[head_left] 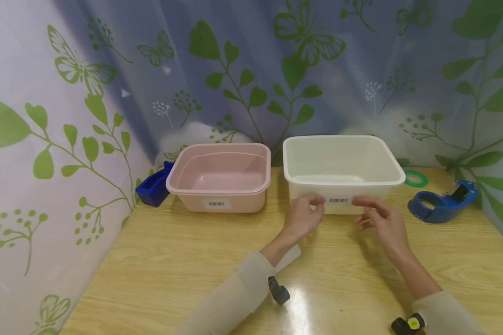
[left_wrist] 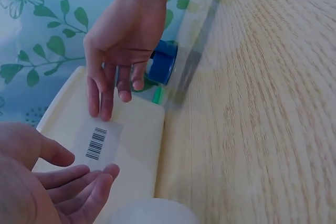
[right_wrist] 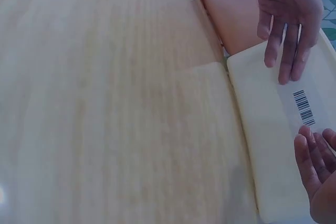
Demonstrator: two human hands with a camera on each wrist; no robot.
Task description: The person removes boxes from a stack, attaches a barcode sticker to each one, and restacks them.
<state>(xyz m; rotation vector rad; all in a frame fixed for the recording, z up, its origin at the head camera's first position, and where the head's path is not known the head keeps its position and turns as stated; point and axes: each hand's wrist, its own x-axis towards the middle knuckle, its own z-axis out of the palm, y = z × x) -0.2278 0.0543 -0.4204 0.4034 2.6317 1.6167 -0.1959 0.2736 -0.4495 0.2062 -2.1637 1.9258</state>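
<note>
A cream-white plastic bin [head_left: 339, 181] has a barcode label [head_left: 338, 200] on its front wall, under a strip that looks clear in the left wrist view. At the label's left end is my left hand [head_left: 303, 216], fingertips close against the wall. My right hand [head_left: 383, 225] reaches in from the other side, its index finger stretched to the label's right end. The left wrist view shows the barcode [left_wrist: 96, 144] between the fingertips of both hands. Neither hand grips anything; the fingers are loosely extended.
Left of the white bin stands a pink bin [head_left: 222, 200] with its own barcode label. A dark blue holder [head_left: 154, 188] sits beyond it. On the right are a blue tape dispenser [head_left: 438, 207] and a green tape ring [head_left: 415, 178]. A white piece [head_left: 289, 258] lies by my left wrist.
</note>
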